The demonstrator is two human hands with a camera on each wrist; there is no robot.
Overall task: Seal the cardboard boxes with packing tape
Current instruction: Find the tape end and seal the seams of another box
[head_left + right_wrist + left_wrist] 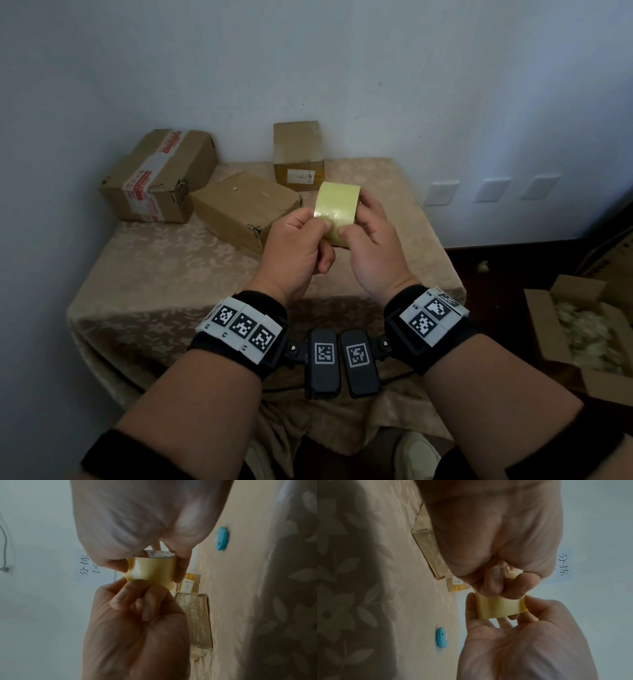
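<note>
I see the worktop (164,260), draped in a beige patterned cloth, carrying three cardboard boxes along its far edge: the largest box (157,174) at far left with red-printed tape across it, a flat box (245,205) lying just right of it, and a small upright box (298,156) against the wall behind. Off to the right on the floor sits an open carton (582,335) of pale filler. Above the worktop, between me and the flat box, both hands meet on the roll of packing tape (337,209) (yellowish, held clear of the cloth). My right hand (371,250) wraps the roll, thumb on the near face and fingers round the far side. My left hand (294,255) has its fingers curled, thumb and forefinger pinched against the roll's outer surface at its left edge. Smallest, a blue object (441,637) lies on the cloth, apart from the boxes.
</note>
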